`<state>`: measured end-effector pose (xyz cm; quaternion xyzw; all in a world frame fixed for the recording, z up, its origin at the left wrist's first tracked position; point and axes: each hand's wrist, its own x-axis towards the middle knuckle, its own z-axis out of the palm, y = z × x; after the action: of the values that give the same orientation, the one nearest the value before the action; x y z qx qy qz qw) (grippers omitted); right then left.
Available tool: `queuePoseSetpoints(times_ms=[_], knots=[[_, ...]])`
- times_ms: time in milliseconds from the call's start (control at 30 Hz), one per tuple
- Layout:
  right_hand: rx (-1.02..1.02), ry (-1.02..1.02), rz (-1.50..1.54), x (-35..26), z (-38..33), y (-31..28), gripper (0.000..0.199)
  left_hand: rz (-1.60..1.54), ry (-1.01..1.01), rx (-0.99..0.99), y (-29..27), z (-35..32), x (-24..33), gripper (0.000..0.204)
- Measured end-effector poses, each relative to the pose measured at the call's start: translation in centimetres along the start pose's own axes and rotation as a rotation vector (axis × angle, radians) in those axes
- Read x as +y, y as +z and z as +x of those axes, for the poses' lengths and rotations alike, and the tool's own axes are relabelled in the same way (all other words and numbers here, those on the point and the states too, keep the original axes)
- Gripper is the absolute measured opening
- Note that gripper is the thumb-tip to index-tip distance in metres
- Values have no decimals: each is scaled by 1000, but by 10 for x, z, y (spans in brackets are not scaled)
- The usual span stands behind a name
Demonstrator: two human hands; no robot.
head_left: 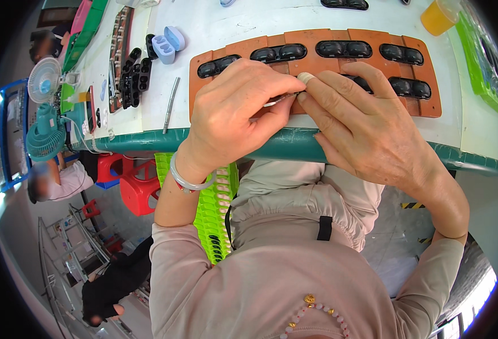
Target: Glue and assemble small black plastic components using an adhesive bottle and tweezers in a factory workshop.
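- The left hand (235, 110) has its thumb and curled fingers pinched on a thin, silvery metal tool like tweezers (278, 100), of which only a short stretch shows between the two hands.
- The right hand (362, 121) lies against the left, fingers pressed together and laid flat; its forefinger tip wears a pale finger cot (305, 77) and touches the tool's end.
- What sits under the fingertips is hidden, so I cannot tell whether a small part is held there.
- Both hands rest over the near edge of a flat, rust-orange tray with scalloped sides (429, 96), lying on a white worktable with a green rim (294, 141).
- The tray carries glossy black oval double-pocket shells (344, 49) in rows, lying loose, apart from each other.
- Judging by look, the tool is light, stiff and slim, likely slippery; a pinch near its middle suits it best.
- The shells seem light, hard plastic, smooth and easily scratched, best taken by their outer edges.
- Further left on the table lie a slim grey metal rod (171, 103), a pale blue open case (168, 43) and a cluster of black shell parts (134, 76).
- A white bangle (188, 182) circles the left wrist.
- A bright green slotted rack (215, 214) stands below the table edge.
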<state>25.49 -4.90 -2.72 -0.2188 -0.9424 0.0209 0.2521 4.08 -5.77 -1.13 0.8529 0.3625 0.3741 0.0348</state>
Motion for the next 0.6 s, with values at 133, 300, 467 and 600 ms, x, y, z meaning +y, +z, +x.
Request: queuePoseSetpoints(times_ms=[133,300,467,600], knots=[[24,-6,63,4,-5,4,52,-7,-10,9,0,-1,0,27],[15,-10,49,3,-7,3,55,-34,-11,-13,0,-2,2,24],[22,-21,-26,1,-3,3,46,-32,-33,-5,-2,-2,-1,24],[24,-29,-79,-1,-1,5,41,-286,-403,-29,-19,-5,-1,21]])
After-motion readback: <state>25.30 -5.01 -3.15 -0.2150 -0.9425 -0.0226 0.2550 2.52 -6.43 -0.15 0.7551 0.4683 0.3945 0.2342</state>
